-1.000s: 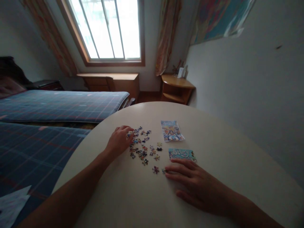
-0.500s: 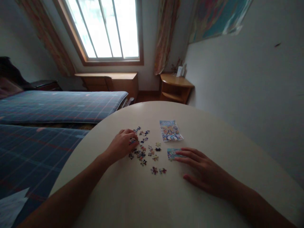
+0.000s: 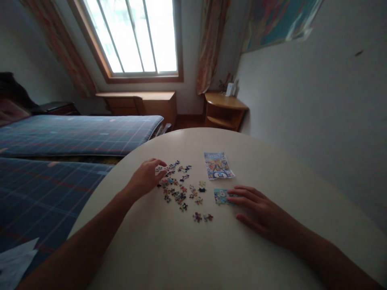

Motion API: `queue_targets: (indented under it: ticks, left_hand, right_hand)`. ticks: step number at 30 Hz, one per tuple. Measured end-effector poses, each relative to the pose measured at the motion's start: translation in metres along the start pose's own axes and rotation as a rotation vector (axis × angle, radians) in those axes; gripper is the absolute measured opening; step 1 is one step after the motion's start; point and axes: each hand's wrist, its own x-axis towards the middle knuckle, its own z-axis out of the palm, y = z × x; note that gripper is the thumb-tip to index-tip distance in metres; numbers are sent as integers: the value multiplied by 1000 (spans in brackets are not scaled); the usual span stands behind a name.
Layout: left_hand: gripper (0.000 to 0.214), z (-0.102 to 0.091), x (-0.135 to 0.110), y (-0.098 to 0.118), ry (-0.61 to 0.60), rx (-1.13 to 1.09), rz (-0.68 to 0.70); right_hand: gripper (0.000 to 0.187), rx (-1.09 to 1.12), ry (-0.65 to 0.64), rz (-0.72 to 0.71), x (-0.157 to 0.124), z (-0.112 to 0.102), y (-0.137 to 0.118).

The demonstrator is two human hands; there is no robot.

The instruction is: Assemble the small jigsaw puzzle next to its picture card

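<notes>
Loose jigsaw puzzle pieces (image 3: 179,196) lie in a spread-out heap on the pale table, left of centre. At the heap's left edge is my left hand (image 3: 144,176), its thumb and forefinger apart, with pieces between and just beyond the fingertips. My right hand (image 3: 256,207) rests with outstretched fingers over the right end of a small joined section of puzzle (image 3: 221,196), hiding part of it. Behind that section lies a colourful printed picture sheet (image 3: 218,166). Two puzzle pieces (image 3: 203,217) sit apart, nearer to me.
The round table (image 3: 187,257) has a curved edge. Left of it are beds with blue checked mattresses (image 3: 78,135), with paper (image 3: 18,262) on the nearer one. A desk (image 3: 151,96), window and corner shelf (image 3: 225,102) stand beyond; a wall is on the right.
My left hand has drawn back to the left, off the heap, uncovering pieces that were under its fingers. My right hand stays at the joined section, shifted very slightly right in view.
</notes>
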Motion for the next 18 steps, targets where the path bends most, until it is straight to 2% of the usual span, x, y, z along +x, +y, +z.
queue_targets:
  ticks: [9,18]
  left_hand:
    - [27,4,6,-26,-6,62,-96]
    - [26,3,7,-31,46,89,-140]
  right_hand:
    - [34,-6,-4,13,2,2,3]
    - [33,-6,-2,20,4,2,3]
